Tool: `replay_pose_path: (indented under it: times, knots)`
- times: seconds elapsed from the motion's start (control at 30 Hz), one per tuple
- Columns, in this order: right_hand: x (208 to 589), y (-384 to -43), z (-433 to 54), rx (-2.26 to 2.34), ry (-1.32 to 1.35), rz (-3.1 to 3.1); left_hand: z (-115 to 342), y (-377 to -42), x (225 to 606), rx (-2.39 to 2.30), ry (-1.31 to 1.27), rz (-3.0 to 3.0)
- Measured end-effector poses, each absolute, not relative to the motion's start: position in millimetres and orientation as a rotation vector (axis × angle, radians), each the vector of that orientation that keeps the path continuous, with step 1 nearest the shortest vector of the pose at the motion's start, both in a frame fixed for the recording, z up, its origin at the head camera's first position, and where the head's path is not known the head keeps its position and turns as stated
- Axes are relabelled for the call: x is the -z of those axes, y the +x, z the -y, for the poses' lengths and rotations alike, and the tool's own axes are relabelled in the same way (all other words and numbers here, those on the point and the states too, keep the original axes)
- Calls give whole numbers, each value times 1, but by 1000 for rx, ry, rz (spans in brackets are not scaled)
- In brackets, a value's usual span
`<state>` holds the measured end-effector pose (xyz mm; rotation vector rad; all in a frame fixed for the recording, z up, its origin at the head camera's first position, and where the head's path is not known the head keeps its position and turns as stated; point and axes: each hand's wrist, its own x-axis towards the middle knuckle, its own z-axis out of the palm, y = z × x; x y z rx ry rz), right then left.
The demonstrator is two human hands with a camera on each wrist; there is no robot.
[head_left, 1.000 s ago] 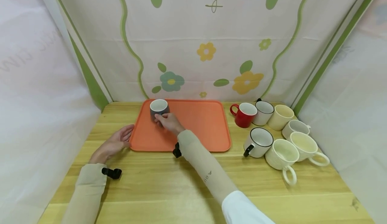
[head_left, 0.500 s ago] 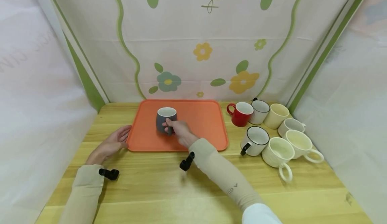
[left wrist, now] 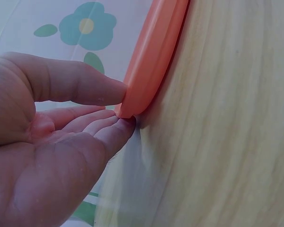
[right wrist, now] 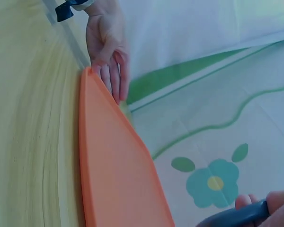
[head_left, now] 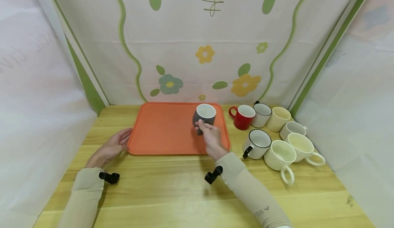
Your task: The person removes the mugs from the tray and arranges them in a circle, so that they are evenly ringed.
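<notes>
My right hand (head_left: pixel 211 137) grips a dark grey mug (head_left: pixel 210 119) with a white inside by its handle, and the mug stays upright over the right part of the orange tray (head_left: pixel 166 129). At the lower corner of the right wrist view, the mug's handle (right wrist: pixel 236 215) shows between fingers (right wrist: pixel 281 201); most of its body is out of that frame. My left hand (head_left: pixel 112 146) lies at the tray's left edge with its fingers extended. Seen in the left wrist view, the thumb and fingertips touch the corner of the tray rim (left wrist: pixel 149 61).
Right of the tray stand a red mug (head_left: pixel 242 121), a white mug with a black rim (head_left: pixel 256 146), a cream mug (head_left: pixel 278 120) and several other pale mugs. A flower-printed cloth (head_left: pixel 184 64) hangs behind the wooden table (head_left: pixel 160 187).
My right hand has carried the grey mug by its handle from the tray's left side to its right side. The left hand has kept its place at the tray's edge.
</notes>
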<state>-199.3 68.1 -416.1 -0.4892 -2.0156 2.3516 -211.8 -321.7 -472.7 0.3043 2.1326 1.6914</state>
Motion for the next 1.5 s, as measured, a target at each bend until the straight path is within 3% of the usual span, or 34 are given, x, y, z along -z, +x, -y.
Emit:
replay_pose_path:
  times: [0.57,1.5]
  knots:
    - [448,-193,-124,-2207,-708,1673,325,-210,471,-1694,313,-2135]
    - [461,-190,-135,-2096,-828,1589,322,-212,473,-1678,297,-2154]
